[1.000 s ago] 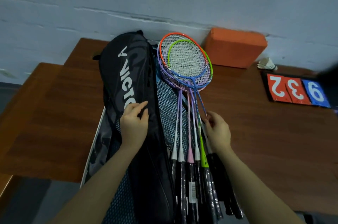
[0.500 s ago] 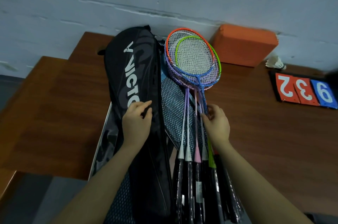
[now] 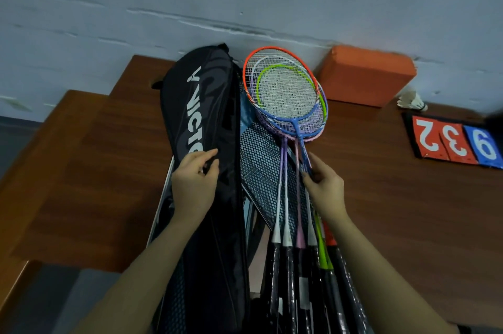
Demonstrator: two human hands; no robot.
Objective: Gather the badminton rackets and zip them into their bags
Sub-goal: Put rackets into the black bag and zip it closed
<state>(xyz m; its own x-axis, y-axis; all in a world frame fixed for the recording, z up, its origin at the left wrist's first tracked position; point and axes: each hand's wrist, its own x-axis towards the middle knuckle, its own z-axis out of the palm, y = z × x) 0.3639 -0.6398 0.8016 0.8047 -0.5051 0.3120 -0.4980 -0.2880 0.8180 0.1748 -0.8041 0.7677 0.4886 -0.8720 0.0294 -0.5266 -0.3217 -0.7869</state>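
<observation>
A black racket bag [image 3: 206,104] with white lettering lies lengthwise on the brown table [image 3: 109,184], its flap folded open to the left. My left hand [image 3: 194,184] pinches the edge of that flap near the lettering. Beside it, on the bag's mesh lining [image 3: 261,167], lies a stack of several badminton rackets [image 3: 285,94] with orange, green, blue and pink frames, heads toward the wall. My right hand [image 3: 325,189] pinches their thin shafts just below the heads. The black handles point toward me, off the table's edge.
An orange block [image 3: 364,75] stands against the wall at the back. A white shuttlecock [image 3: 411,100] lies to its right. A flip scoreboard [image 3: 457,143] with red and blue number cards lies at the far right. The table's front edge runs near my forearms.
The rackets' heads have fanned slightly as my right hand shifted up the shafts. My left hand keeps its pinch on the bag flap. The view has tilted a little.
</observation>
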